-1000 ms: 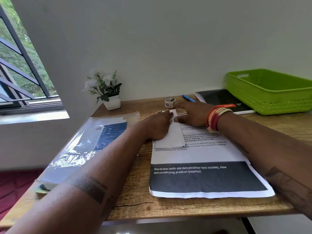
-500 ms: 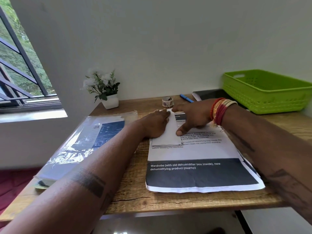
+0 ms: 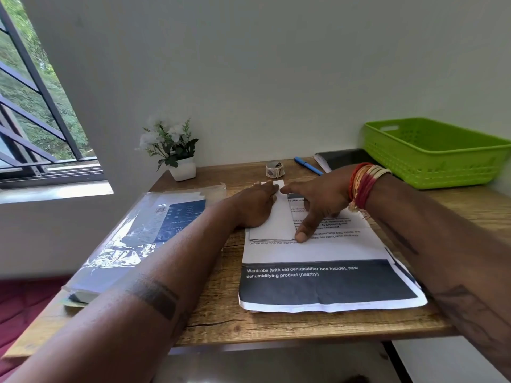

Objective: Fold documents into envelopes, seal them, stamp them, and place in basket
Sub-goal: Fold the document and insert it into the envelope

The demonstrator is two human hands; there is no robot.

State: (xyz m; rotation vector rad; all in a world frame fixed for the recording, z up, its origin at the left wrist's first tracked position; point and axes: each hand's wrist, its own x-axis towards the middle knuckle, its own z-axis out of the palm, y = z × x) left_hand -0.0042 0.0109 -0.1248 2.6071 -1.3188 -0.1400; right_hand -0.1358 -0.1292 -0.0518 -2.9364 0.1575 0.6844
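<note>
White folded paper point(image 3: 278, 219) pressed flat under both hands, left hand point(image 3: 255, 207) flat, right hand point(image 3: 318, 204) spread, green basket point(image 3: 434, 153) nearby

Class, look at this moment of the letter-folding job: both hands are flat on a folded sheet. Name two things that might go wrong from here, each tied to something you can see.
1. The folded sheet lies on a loose stack of printed pages, pinned by the left hand while the right hand presses its edge; the stack might slide and skew the crease.
2. The stack's near edge sits close to the table edge, so a forearm could nudge pages off.
</note>
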